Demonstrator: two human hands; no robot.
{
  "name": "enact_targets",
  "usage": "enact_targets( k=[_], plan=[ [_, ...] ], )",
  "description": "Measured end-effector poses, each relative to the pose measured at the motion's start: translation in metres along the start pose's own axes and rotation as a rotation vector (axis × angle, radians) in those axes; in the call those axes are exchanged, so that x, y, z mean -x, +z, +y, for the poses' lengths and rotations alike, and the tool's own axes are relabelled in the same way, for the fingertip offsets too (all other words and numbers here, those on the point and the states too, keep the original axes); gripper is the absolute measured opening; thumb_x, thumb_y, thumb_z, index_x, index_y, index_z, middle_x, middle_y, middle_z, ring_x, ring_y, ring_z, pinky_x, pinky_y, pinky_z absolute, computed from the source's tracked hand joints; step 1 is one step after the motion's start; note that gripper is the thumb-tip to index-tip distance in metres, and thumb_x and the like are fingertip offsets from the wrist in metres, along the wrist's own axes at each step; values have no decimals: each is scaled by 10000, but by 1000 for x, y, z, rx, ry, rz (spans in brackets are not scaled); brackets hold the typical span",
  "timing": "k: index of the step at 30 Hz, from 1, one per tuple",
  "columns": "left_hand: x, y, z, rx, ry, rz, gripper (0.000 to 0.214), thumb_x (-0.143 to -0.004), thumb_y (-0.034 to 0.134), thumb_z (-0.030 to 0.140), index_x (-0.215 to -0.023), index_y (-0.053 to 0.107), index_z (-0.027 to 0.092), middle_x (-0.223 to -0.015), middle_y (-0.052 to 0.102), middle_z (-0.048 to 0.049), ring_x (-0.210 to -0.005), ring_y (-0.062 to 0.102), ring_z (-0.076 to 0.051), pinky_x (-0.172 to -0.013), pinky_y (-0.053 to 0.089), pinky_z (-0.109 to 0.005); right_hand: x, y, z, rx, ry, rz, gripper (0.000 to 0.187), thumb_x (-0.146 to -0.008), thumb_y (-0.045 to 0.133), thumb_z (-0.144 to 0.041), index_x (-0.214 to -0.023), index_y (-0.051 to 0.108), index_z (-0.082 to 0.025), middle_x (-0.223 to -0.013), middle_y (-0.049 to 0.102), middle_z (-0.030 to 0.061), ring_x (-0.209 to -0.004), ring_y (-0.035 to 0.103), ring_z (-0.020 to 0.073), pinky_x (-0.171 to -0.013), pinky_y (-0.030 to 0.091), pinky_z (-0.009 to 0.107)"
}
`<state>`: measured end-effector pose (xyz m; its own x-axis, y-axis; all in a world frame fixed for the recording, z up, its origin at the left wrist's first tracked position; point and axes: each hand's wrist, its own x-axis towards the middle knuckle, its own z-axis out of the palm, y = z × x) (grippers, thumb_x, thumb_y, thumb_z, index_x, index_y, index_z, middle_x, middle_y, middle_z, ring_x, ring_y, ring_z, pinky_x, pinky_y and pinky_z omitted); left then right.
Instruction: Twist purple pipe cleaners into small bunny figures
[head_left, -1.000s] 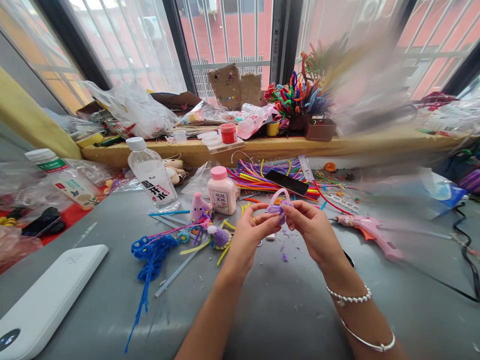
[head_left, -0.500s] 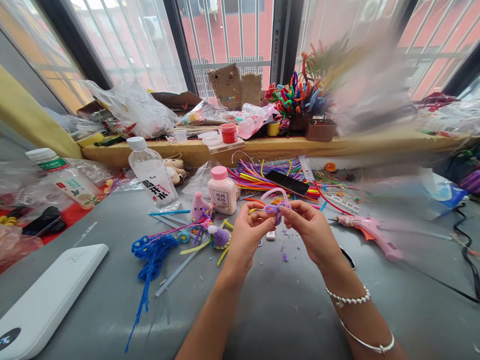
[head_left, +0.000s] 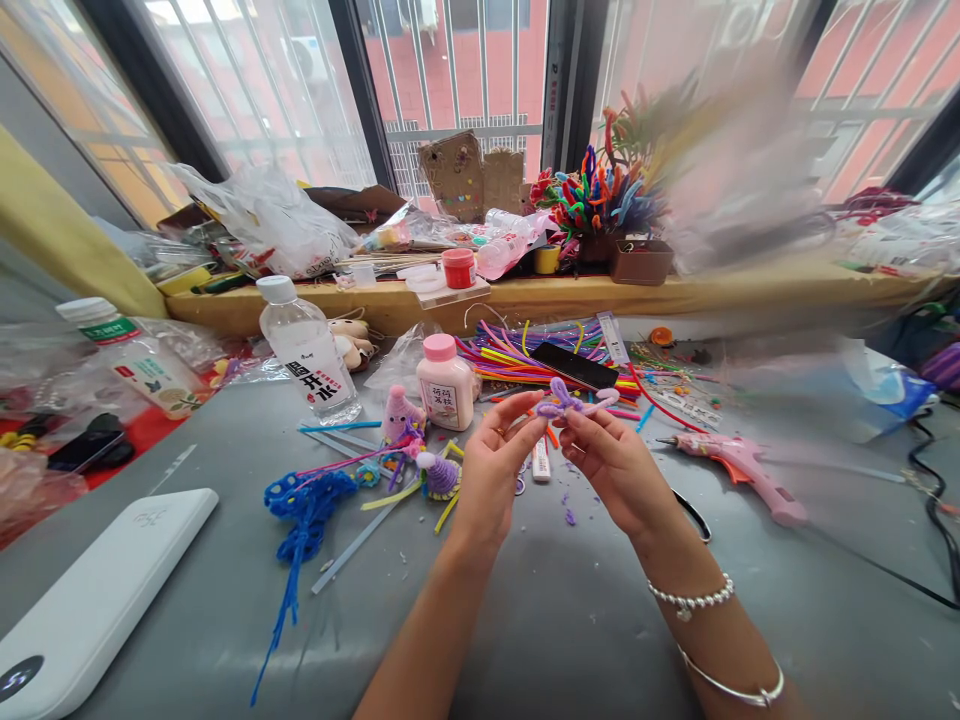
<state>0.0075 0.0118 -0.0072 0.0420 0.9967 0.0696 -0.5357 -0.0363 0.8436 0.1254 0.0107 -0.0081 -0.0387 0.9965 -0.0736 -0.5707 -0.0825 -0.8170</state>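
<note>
A small looped piece of fuzzy purple craft stem is held up just right of the frame's centre, raised over the smooth grey tabletop. The bare left hand has its thumb and forefinger drawn narrow against the left side of the piece, and the bare right hand pinches it from the right, close beside.

As far as can be judged, the shaping is partway along: several purple loops are bent and gathered together, while a pale lilac fuzzy strand sticks out to the right with its end loose, so the form looks unfinished. Near the left of centre, a purple cone-shaped fuzzy figure with a pale ball on top and a pink fuzzy figure with a small face look much further along. The pink glue gun lies at the right, apart from both hands.

The fingertips cover the place where the loops meet, so whether strand and loops are twisted together cannot be told. The upper right is smeared by blur, and the white rounded power bank is cut off at lower left.
</note>
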Motion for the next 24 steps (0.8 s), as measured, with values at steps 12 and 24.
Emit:
enact_targets(
  k=[12,24],
  plan=[
    [4,-1,-2,-270,150,123,157,-693,649,271,-818,695,188,-802,697,-9,-756,622,-127,-731,484,-231,4,1,2,669,-652,148,346,-681,674,-275,-998,538,-250,-999,534,34,-911,515,182,-739,455,328],
    [5,-2,1,-545,259,-22,252,-766,564,272,-988,661,200,-940,637,-53,-869,588,-171,-798,466,-274,6,-1,-1,1135,-968,178,81,-750,616,-249,-798,652,-195,-961,560,73,-951,518,222,-793,432,387]
  ],
)
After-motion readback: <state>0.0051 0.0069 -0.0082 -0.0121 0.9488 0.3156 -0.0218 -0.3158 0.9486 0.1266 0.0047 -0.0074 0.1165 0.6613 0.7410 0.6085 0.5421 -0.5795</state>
